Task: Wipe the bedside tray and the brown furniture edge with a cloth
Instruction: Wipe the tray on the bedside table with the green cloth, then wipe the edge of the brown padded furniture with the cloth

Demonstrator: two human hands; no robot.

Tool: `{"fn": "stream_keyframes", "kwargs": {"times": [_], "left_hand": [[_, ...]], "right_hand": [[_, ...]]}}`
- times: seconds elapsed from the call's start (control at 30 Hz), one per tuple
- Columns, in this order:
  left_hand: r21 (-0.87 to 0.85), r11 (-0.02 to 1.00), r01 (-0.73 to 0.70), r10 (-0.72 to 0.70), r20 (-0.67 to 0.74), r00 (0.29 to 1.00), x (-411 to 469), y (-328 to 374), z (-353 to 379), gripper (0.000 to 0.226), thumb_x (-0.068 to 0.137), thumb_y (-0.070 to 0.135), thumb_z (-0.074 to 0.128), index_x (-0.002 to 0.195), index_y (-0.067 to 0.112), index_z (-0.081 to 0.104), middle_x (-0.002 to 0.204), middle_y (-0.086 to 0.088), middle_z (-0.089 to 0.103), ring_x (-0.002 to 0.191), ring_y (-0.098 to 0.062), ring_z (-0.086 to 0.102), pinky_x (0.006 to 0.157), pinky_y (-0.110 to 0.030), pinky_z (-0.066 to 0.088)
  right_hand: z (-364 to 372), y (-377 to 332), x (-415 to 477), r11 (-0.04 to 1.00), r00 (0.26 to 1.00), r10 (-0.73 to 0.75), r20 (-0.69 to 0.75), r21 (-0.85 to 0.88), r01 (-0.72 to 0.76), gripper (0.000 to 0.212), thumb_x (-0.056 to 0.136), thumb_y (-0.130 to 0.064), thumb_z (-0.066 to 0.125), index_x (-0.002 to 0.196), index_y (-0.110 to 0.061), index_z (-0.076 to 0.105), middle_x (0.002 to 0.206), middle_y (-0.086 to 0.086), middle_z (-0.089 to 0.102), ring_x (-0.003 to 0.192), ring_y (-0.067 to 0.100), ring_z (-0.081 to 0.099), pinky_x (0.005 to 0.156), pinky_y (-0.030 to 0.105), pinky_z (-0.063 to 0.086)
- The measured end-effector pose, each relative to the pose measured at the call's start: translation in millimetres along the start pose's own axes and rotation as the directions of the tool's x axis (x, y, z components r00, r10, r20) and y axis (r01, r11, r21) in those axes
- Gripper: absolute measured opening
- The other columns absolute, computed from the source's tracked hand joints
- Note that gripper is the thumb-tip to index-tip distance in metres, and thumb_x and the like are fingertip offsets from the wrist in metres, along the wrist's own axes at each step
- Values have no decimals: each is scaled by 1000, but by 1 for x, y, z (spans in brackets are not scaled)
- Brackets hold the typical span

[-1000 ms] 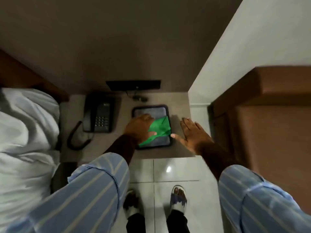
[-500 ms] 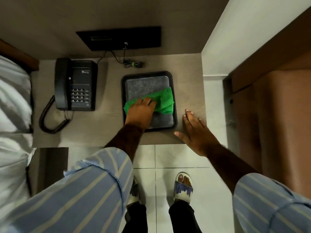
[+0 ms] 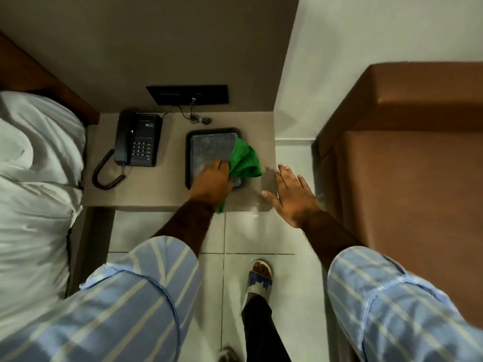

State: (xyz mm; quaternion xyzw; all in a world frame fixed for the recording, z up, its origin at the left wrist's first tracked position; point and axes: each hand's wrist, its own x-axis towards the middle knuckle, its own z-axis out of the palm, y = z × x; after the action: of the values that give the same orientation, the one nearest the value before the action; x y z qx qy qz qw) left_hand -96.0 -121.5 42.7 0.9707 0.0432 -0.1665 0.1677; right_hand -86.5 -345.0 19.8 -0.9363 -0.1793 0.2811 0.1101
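Nearest the camera, two striped blue sleeves (image 3: 136,296) frame the tiled floor (image 3: 261,231) and one sandalled foot (image 3: 258,276). Beyond them the left hand (image 3: 210,180) presses down on a green cloth (image 3: 245,159), fingers closed over a bunch of it at the near right part of the black tray (image 3: 213,155); a tail of the cloth hangs past the wrist over the nightstand's front edge, and a fold spills over the tray's right rim. The right hand (image 3: 291,195) is empty, fingers spread flat, at the nightstand's (image 3: 146,189) right front corner; whether it rests on the top or hovers just above it I cannot tell. The tray lies on the nightstand's right half, its grey inner surface mostly bare to the left and far side. Further left sits a black telephone (image 3: 137,138), with the white bedding (image 3: 36,178) beyond the edge. At the back a dark wall panel (image 3: 187,94) trails a small cable. To the right stands the brown furniture (image 3: 407,142), untouched

Judging by this, the tray wipe is in hand. Next the cloth likely needs drawing across the remaining grey surface and rims, then carrying right to the brown edge
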Motion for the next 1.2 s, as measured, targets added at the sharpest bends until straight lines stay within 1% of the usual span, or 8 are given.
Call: {"fn": "stream_keyframes", "kwargs": {"times": [0.17,0.27,0.53,0.67,0.83,1.0,1.13,1.2], "left_hand": [[-86,996,2,-8,-64,998,-76,32,19,38,102,22,54,134,0,53,130,-23,59,113,-40,62,98,-48,53],[-161,987,1,-15,-87,996,-122,45,50,35,100,18,56,130,-1,54,127,-24,60,110,-41,62,97,-50,53],[-334,942,45,-34,40,999,-218,77,206,24,99,22,59,115,3,58,111,-18,62,96,-36,64,84,-47,56],[-430,894,127,-86,114,990,-229,101,302,28,98,26,61,116,5,60,112,-17,63,100,-35,63,88,-48,56],[-594,744,307,-177,268,947,-236,142,433,25,95,23,65,112,5,64,106,-15,70,97,-31,67,88,-47,58],[-708,495,504,-326,386,863,-228,197,529,25,96,15,63,118,4,65,112,-14,73,94,-20,64,85,-33,54],[-706,264,658,-444,516,732,-175,236,569,26,97,22,63,118,6,68,118,-15,72,109,-32,70,95,-38,57],[-692,240,681,-457,538,708,-141,251,580,29,95,24,65,115,5,70,119,-16,73,110,-36,70,97,-41,58]], "right_hand": [[28,14,-88,999,997,21,-75,-23,-23,82,107,-64,20,168,-11,7,179,6,-3,165,19,-5,136,45,2],[62,38,-144,995,993,93,-70,-29,-95,99,95,-77,8,168,-10,13,179,7,3,165,19,0,135,45,5],[174,147,-250,963,966,255,34,-98,-251,88,103,-66,23,167,-6,13,178,12,1,165,25,-2,136,49,7],[232,209,-261,932,938,307,-163,-148,-331,94,99,-66,17,163,1,24,175,26,9,163,42,11,131,61,18],[290,271,-264,908,882,277,-382,-196,-370,92,100,-67,29,168,-10,4,177,18,1,165,35,2,133,61,11],[311,287,-259,918,811,199,-550,-184,-350,83,104,-56,39,168,-13,9,178,15,6,165,31,4,133,57,10],[320,294,-256,922,788,153,-596,-201,-331,81,105,-56,37,168,-11,12,177,16,10,165,32,7,133,57,11],[324,298,-254,917,773,134,-620,-219,-334,81,105,-56,35,167,-10,14,176,17,12,165,34,9,133,58,12]]}}
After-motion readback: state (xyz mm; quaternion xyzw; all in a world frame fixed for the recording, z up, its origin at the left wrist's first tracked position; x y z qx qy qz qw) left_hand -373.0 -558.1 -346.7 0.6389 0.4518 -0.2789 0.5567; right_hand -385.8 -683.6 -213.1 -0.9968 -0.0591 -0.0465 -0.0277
